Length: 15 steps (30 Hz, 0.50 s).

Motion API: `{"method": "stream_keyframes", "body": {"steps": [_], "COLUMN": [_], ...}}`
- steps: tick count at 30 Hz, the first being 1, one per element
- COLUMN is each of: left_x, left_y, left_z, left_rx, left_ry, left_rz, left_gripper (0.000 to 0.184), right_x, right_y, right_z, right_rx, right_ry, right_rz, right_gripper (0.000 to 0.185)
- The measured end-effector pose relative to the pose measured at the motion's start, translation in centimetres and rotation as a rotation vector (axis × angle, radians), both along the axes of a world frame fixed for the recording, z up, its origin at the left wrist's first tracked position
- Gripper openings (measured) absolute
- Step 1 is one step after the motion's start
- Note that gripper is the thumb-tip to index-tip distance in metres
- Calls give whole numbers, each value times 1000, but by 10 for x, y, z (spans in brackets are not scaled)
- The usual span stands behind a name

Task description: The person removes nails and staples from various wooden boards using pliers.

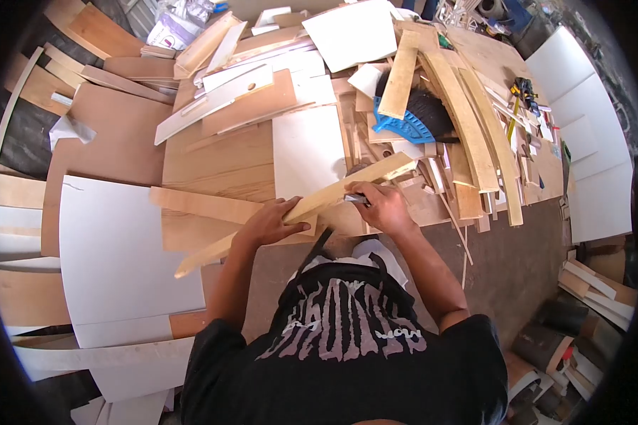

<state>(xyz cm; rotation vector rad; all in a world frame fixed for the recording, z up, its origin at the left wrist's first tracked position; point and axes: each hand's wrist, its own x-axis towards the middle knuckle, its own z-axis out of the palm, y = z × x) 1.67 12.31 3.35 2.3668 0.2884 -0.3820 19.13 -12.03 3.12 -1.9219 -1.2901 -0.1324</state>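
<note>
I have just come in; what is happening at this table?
A person holds a long wooden strip at an angle. The left hand grips it near the middle, while the right hand holds a small metallic tool close beside it; contact is unclear. Beyond them, a blue plastic piece lies among wooden boards.

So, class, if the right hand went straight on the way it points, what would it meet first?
Most likely the plank that the left hand grips, just ahead of the right hand; whether they already touch is hard to tell.

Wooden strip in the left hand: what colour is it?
The wooden strip is pale yellowish tan, clearest in the head view.
</note>
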Motion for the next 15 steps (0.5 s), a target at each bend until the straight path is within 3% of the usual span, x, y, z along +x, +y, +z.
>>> {"method": "stream_keyframes", "body": {"steps": [2,6,8,9,13,15], "left_x": [0,4,10,11,16,20], "left_y": [-14,-38,-56,-63,-86,-94], "left_z": [0,0,8,6,-6,-12], "left_rx": [36,94,127,129,190,207], "left_ry": [-49,-137,-107,-103,-47,-53], "left_rz": [77,134,209,212,265,285], "left_gripper": [86,86,90,90,93,93], "right_x": [6,7,0,-6,-2,12], "right_y": [-8,-19,-30,-38,-63,-79], "right_z": [2,3,4,23,9,9], "right_rx": [-101,78,160,122,216,-36], "right_ry": [74,145,489,940,1045,1411], "right_rz": [3,-19,-114,-113,-142,-45], "right_gripper": [30,34,35,40,43,49]}}
